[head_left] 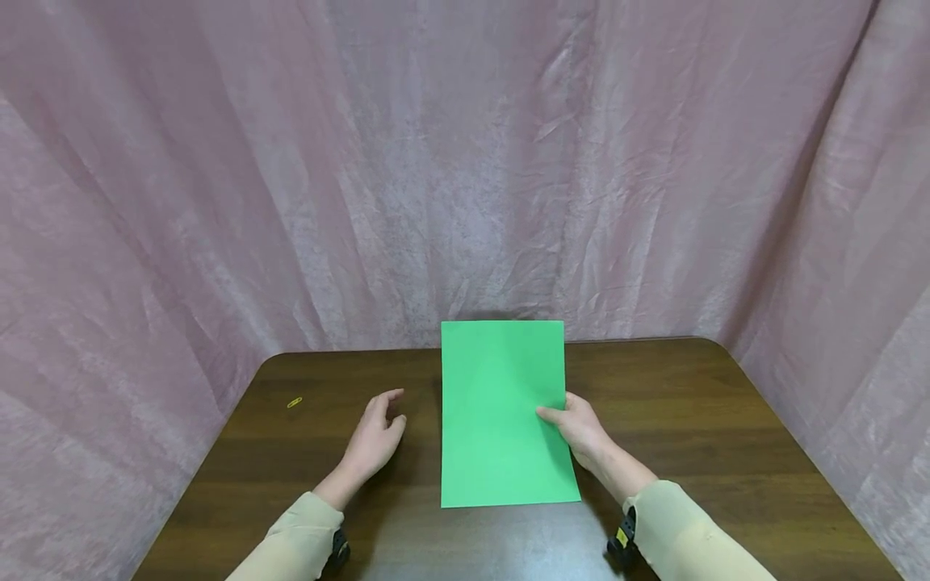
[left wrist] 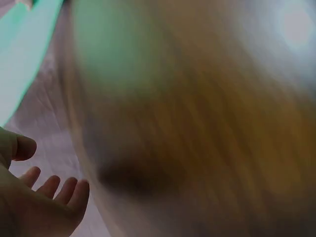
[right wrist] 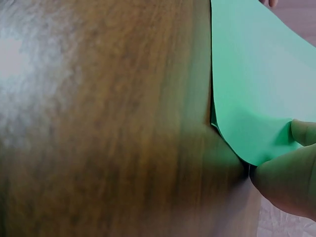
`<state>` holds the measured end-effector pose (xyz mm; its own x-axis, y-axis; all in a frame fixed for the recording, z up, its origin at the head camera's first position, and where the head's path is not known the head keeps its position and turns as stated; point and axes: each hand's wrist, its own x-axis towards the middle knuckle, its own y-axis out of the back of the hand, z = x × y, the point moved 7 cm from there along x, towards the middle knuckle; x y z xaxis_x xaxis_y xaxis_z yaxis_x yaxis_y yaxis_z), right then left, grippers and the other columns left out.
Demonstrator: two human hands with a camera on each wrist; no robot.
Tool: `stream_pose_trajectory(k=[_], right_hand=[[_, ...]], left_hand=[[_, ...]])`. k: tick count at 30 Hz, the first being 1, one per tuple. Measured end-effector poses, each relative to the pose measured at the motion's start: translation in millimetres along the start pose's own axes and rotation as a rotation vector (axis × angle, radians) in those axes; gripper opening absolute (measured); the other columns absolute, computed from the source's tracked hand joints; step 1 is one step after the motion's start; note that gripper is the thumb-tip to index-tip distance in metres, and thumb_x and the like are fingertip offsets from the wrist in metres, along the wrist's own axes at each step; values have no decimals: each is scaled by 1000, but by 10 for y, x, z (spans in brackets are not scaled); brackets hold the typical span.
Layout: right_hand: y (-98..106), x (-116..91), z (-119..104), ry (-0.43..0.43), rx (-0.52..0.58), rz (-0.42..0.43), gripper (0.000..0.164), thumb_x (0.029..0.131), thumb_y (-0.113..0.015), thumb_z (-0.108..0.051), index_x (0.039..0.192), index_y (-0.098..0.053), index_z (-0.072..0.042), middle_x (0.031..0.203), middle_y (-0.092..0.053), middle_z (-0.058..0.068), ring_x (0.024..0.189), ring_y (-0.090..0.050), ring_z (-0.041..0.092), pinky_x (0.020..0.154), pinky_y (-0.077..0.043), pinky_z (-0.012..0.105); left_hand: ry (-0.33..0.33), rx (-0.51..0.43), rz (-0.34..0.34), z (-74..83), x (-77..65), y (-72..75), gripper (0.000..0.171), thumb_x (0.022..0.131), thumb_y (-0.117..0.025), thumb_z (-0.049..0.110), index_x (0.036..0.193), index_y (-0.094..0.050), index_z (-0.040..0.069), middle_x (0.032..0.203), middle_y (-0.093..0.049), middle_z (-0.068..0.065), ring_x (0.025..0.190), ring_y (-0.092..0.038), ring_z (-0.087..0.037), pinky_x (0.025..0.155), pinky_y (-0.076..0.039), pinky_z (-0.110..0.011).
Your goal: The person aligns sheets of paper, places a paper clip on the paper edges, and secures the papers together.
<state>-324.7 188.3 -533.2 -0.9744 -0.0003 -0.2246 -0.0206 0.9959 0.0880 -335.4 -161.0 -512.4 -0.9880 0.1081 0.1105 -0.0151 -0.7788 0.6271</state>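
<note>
A green sheet of paper (head_left: 501, 411) is held above the table by my right hand (head_left: 584, 428), which pinches its right edge with the thumb on the upper face. In the right wrist view the green sheet (right wrist: 252, 79) bends near the thumb (right wrist: 303, 132), and the other fingers lie behind it. My left hand (head_left: 374, 436) hovers to the left of the sheet, apart from it, holding nothing. The left wrist view shows that hand (left wrist: 42, 197) with its fingers loosely bent and the sheet (left wrist: 24, 54) beyond.
On the left of the brown wooden table (head_left: 683, 420) lies a small yellow paper clip (head_left: 294, 402). Pink curtains (head_left: 465, 161) hang behind the table's far edge and along both sides.
</note>
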Motion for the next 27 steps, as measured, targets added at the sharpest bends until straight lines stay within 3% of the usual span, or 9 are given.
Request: stream_pose_trajectory(k=[5, 10, 20, 27], right_hand=[[-7, 8, 2, 5, -9, 4, 44, 102, -63, -10, 142, -52, 6, 131, -62, 22, 101, -67, 28, 81, -57, 41], [-4, 20, -7, 13, -19, 3, 44, 102, -62, -10, 142, -51, 5, 133, -60, 23, 103, -65, 28, 83, -56, 42], [-10, 60, -16, 30, -45, 1, 46, 103, -62, -11, 143, -49, 7, 134, -59, 26, 104, -65, 31, 83, -56, 44], [-24, 70, 19, 16, -22, 4, 47, 103, -62, -12, 144, -49, 5, 135, -59, 23, 106, -65, 29, 83, -57, 43]], left_hand=[[-63, 285, 55, -196, -45, 232, 51, 103, -60, 18, 150, -48, 2, 150, -47, -21, 136, -44, -44, 107, -39, -63], [-55, 459, 50, -380, -108, 419, 58, 103, -61, 26, 150, -45, -3, 154, -41, -28, 140, -37, -51, 110, -31, -68], [100, 537, -47, -659, -147, 705, 74, 105, -53, 43, 158, -29, -3, 161, -21, -34, 145, -17, -57, 113, -9, -75], [160, 543, -84, -826, -184, 834, 83, 104, -50, 53, 161, -24, -1, 162, -14, -35, 145, -10, -60, 111, -4, -78]])
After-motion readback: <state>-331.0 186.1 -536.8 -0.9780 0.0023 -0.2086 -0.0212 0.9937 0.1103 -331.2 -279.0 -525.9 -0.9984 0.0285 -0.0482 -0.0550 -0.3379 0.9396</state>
